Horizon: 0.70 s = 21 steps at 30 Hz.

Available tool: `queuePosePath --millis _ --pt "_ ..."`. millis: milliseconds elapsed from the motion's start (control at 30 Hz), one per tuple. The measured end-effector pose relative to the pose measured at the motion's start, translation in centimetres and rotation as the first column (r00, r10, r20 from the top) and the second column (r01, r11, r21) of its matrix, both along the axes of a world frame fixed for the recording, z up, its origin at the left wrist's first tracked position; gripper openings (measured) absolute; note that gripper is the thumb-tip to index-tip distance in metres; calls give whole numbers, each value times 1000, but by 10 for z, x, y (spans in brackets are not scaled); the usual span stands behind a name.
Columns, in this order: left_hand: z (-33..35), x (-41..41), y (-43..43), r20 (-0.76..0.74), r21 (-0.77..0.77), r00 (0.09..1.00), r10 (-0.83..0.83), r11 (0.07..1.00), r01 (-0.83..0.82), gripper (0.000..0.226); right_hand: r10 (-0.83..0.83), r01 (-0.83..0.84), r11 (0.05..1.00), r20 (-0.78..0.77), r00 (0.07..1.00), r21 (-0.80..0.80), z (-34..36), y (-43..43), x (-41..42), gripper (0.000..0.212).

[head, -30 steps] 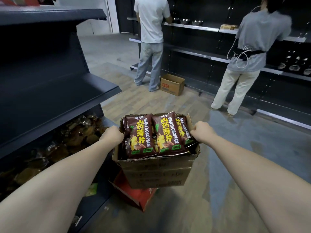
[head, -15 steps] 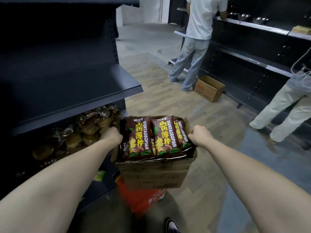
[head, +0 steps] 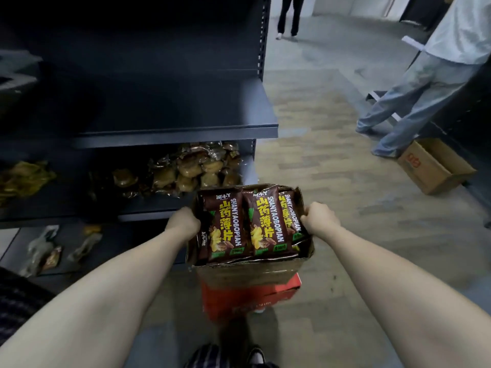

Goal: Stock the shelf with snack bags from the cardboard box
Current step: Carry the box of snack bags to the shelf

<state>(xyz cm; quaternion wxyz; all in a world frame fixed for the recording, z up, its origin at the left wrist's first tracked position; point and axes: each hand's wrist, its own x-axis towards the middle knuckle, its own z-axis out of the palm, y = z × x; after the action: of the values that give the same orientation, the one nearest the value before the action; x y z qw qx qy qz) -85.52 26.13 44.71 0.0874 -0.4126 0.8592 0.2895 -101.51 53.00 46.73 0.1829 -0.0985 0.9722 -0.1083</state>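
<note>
- Now I am gripping the box by its two side rims, left hand curled over one edge and right hand curled over the other. My fingertips are hiding inside, so only knuckles are showing.
- Between my hands the bags are standing packed on end, filling the box to its top.
- I am judging the bags light, puffy and slick, with crisps inside that crush easily. I am planning to take each gently by its top seam or flat faces.
- I am judging the box soft at its crumpled rim, which makes the base a safer hold than the flaps.
- Each bag is reading "SHANYAOBOPIAN" down its side, beside yellow characters 山药薄片. The small line at the top is blurring out.
- Beyond my left knuckles the shelf is standing close, with wrapped goods on the tier beneath.
- Under my hands a red carton is showing. Its print is too smeared to read, and I cannot tell whether the box is resting on it.
</note>
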Motion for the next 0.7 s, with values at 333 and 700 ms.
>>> queuePosePath --millis 333,700 --pt "-44 11 -2 71 107 990 123 986 -131 18 54 -58 997 74 996 54 -50 -22 -14 15" --pt "-88 -10 3 147 95 974 175 977 -190 23 23 -35 991 93 995 131 -94 -30 -37 21"
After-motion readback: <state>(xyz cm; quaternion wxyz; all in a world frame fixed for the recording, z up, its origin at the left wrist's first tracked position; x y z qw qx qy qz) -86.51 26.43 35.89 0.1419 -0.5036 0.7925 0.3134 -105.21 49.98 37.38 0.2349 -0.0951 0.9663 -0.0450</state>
